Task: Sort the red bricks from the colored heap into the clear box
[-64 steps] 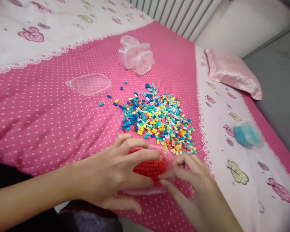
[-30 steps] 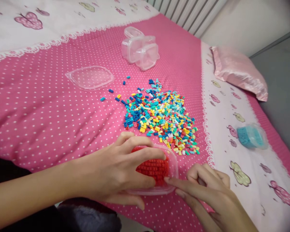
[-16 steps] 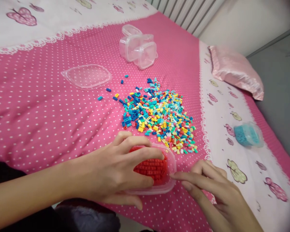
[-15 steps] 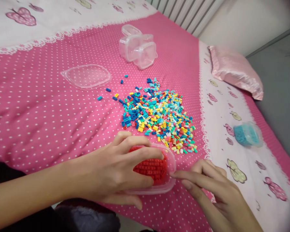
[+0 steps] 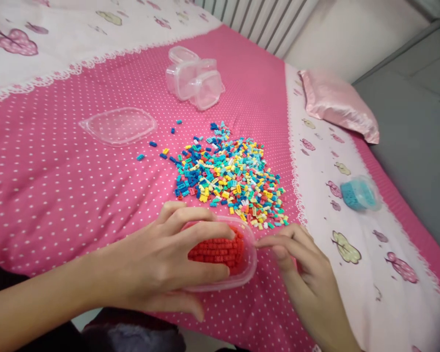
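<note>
A clear plastic container [image 5: 250,266] stands near the bed's front edge. Neatly packed rows of red toy bricks [image 5: 216,252] fill much of it. Over its left part lies my left hand [image 5: 168,256], fingers spread and reaching onto the red bricks; its thumb sticks out below the near rim. My right hand [image 5: 308,269] is at the container's right end. Its index fingertip is at the rim, with the thumb held apart below it, and nothing shows in its grasp. Just beyond the container is a loose pile of small multicoloured bricks [image 5: 231,176].
A clear lid [image 5: 119,127] lies flat to the left, with several stray bricks near it. Clear empty containers [image 5: 196,83] are stacked farther back. A container of light-blue bricks [image 5: 359,193] stands at right, below a pink pillow [image 5: 337,105]. The bedspread [image 5: 58,195] has folds.
The view has shifted, so most things appear farther left. My right fingertip has moved slightly up along the container's end. My left hand keeps its place over the red bricks.
</note>
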`<state>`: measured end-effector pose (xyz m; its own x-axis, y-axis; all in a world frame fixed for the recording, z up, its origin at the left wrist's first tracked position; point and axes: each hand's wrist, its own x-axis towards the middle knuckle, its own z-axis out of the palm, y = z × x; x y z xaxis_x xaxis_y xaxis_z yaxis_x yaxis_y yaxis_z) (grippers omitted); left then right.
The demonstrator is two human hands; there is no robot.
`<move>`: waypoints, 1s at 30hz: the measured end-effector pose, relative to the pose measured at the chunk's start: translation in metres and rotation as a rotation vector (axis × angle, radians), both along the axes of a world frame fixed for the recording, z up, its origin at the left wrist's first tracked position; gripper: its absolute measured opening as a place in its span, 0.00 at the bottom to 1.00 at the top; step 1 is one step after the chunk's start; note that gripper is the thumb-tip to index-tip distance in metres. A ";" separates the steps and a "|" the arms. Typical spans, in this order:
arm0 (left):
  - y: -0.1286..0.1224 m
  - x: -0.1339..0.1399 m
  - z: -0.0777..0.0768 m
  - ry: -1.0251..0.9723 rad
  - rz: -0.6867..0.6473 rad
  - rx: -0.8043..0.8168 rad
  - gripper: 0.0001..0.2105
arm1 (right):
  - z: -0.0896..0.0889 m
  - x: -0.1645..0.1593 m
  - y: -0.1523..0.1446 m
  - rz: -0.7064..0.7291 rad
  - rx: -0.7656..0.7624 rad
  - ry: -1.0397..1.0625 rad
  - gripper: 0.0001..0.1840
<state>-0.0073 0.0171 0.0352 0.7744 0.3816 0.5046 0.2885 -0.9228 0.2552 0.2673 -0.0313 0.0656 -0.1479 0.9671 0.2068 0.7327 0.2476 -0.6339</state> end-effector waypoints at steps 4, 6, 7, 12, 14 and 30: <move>0.010 -0.015 0.005 -0.045 0.027 -0.037 0.30 | -0.018 0.008 0.006 -0.148 0.042 0.118 0.17; 0.019 -0.022 0.004 -0.095 0.109 -0.090 0.28 | -0.024 0.012 0.010 -0.192 0.055 0.132 0.18; 0.024 -0.025 0.001 -0.134 0.187 -0.116 0.25 | -0.026 0.014 0.012 -0.204 0.058 0.128 0.17; 0.045 -0.029 -0.015 -0.211 0.547 -0.148 0.12 | -0.046 0.027 0.021 -0.237 0.117 -0.002 0.16; 0.047 -0.026 -0.018 -0.170 0.599 -0.141 0.11 | -0.060 0.031 0.025 -0.282 0.181 -0.098 0.18; 0.043 -0.019 -0.024 0.130 0.636 -0.140 0.19 | -0.094 0.018 0.039 -0.344 0.244 -0.251 0.24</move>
<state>-0.0264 0.0596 0.0108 0.4275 0.8397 0.3348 0.8027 -0.5229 0.2866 0.2851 0.0075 -0.0285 0.0976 0.8963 0.4325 0.9207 0.0837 -0.3812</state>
